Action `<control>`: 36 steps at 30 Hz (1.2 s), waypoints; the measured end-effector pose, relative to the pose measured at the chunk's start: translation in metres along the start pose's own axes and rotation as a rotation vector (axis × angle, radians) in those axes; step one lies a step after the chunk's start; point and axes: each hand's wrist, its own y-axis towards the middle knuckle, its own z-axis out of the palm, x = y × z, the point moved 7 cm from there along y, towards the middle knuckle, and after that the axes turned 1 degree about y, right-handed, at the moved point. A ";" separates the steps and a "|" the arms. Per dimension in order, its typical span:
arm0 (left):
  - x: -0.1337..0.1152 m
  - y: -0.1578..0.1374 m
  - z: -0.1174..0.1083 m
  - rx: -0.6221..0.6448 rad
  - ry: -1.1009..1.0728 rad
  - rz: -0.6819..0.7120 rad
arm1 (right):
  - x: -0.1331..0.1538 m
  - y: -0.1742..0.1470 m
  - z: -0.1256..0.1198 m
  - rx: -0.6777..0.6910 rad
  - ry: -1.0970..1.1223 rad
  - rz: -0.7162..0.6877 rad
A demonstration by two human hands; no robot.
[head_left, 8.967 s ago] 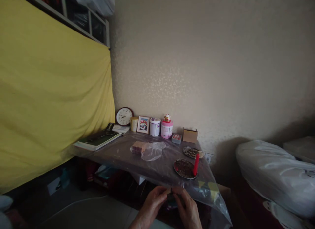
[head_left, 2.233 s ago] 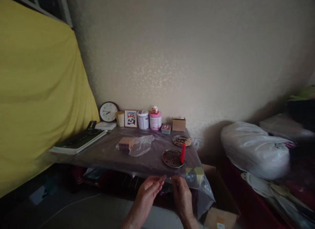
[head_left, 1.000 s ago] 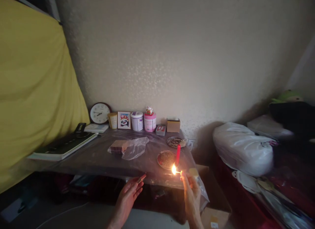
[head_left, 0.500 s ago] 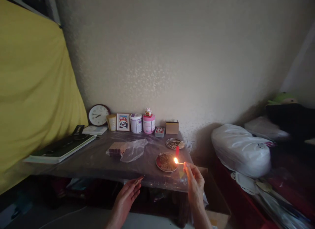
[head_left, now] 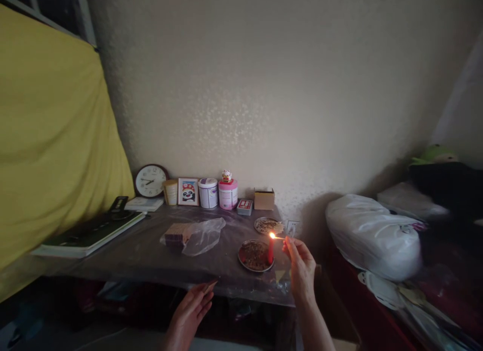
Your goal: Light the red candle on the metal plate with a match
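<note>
We hold a burning match [head_left: 278,236] in our right hand [head_left: 302,263], the fingertips pinched shut on its far end, so the stick lies nearly level and points leftward, with the flame [head_left: 271,235] at its tip. That flame sits right at the top of the red candle [head_left: 270,250], which stands upright on the right-hand edge of a round dish [head_left: 253,255] near the front right corner of the desk [head_left: 151,250]. So the candle lies just to the left of our right grip, one match-length away, its long axis vertical and the match crossing it almost at a right angle; whether flame and wick touch is too small to tell. Our left hand [head_left: 190,311] hangs lower and nearer to us, below the desk's front edge and well apart from the candle, fingers curled together on a small flat thing that looks like a matchbox [head_left: 210,286], though it is dim there. The right hand is plainly the nearer to the candle. A second dish [head_left: 266,225] sits just behind the first, and further left a clear plastic bag [head_left: 202,235] lies beside a small block-like stack [head_left: 174,234]. Along the wall stand a clock [head_left: 150,180], a small framed picture [head_left: 187,191], a white tin [head_left: 208,192], a pink tin [head_left: 228,193] and a cardboard box [head_left: 263,199]. A yellow cloth [head_left: 49,150] hangs at the left.
</note>
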 end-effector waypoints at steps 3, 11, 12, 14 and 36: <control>0.003 0.005 -0.006 -0.021 -0.009 -0.006 | -0.003 0.012 -0.001 -0.014 0.051 0.006; 0.005 0.011 -0.012 -0.043 0.005 -0.012 | -0.006 0.032 -0.001 -0.033 0.174 0.033; 0.005 0.011 -0.013 -0.044 0.006 -0.013 | -0.006 0.033 -0.001 -0.035 0.187 0.039; 0.006 0.013 -0.014 -0.038 0.003 -0.014 | -0.008 0.034 -0.003 -0.045 0.209 0.053; 0.016 0.010 -0.010 0.052 0.020 -0.054 | -0.027 0.033 -0.020 -0.113 0.242 0.150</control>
